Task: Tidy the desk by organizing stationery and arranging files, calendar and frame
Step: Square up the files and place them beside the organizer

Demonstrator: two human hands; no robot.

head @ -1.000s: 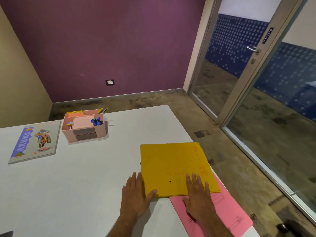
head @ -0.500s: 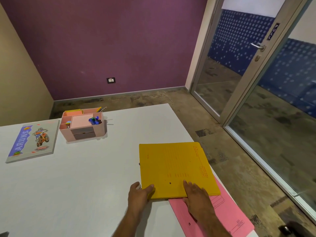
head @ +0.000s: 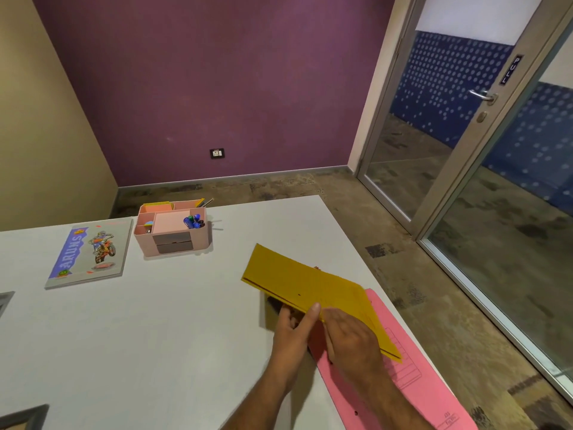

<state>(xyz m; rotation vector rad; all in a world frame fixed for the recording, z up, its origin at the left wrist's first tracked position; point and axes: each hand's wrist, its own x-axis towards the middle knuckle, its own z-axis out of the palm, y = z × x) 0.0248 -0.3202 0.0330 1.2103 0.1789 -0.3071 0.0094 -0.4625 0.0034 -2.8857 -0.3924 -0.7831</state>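
A yellow file folder (head: 304, 280) is lifted off the white desk (head: 173, 321) and tilted, its near edge raised. My left hand (head: 293, 333) grips that near edge from below, thumb on top. My right hand (head: 350, 336) holds the same edge just to the right. Under and right of the folder a pink file (head: 415, 380) lies flat at the desk's right edge. A pink desk organizer (head: 173, 232) with pens and sticky notes stands at the back. A notebook with a motorbike cover (head: 90, 252) lies left of it.
A dark frame corner (head: 23, 417) shows at the bottom left, and another grey object's edge (head: 4, 301) at the far left. The desk's right edge drops to the floor beside a glass door (head: 483, 125).
The yellow folder lay flat under both palms. Both hands have now closed on its near edge and lifted and turned it, exposing more of the pink file.
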